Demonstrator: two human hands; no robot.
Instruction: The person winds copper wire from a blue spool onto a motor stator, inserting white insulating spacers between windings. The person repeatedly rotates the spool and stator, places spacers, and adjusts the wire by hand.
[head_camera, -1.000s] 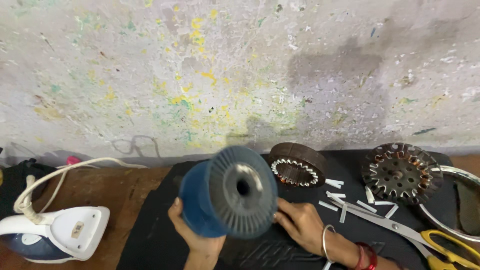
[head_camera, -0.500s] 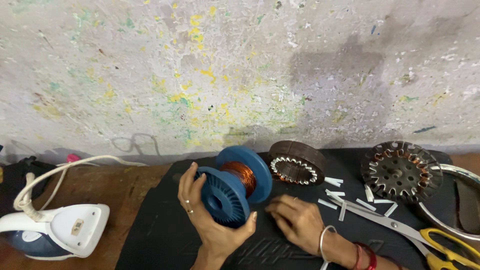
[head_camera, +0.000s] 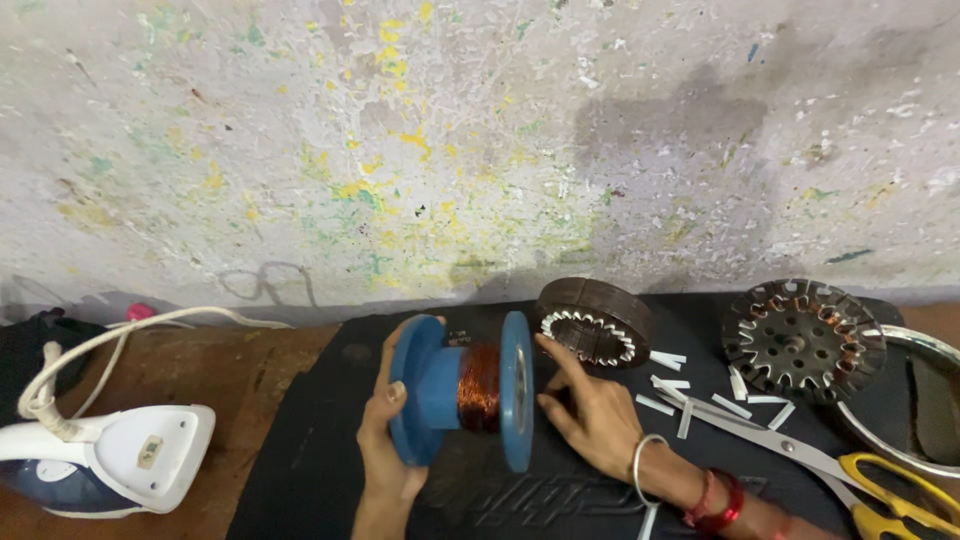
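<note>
A person's left hand (head_camera: 385, 425) grips the outer flange of a blue plastic spool (head_camera: 462, 390) wound with copper wire (head_camera: 480, 386), fingers curled round the rim and thumb laid on its face, while the right hand (head_camera: 590, 415) rests its spread fingertips against the spool's other flange. The spool lies on its side on a black mat (head_camera: 300, 450) at the foot of a paint-flecked wall (head_camera: 450, 150); how much wire it carries cannot be judged, since only a band of the winding shows between the flanges. Just behind the right hand leans a dark stator ring (head_camera: 592, 322) with pale slot liners, and further right sits a second stator (head_camera: 803, 340) with copper in its slots. White paper strips (head_camera: 665, 385) lie scattered between them, beside yellow-handled scissors (head_camera: 800, 455) (the handles run off the lower edge). A metal rim (head_camera: 925, 345) is cut off at the right border, its contents unclear. At far left a white and blue clothes iron (head_camera: 110, 460) stands on the brown surface, its cord (head_camera: 90, 345) looping back toward a dark bundle too dim to identify
</note>
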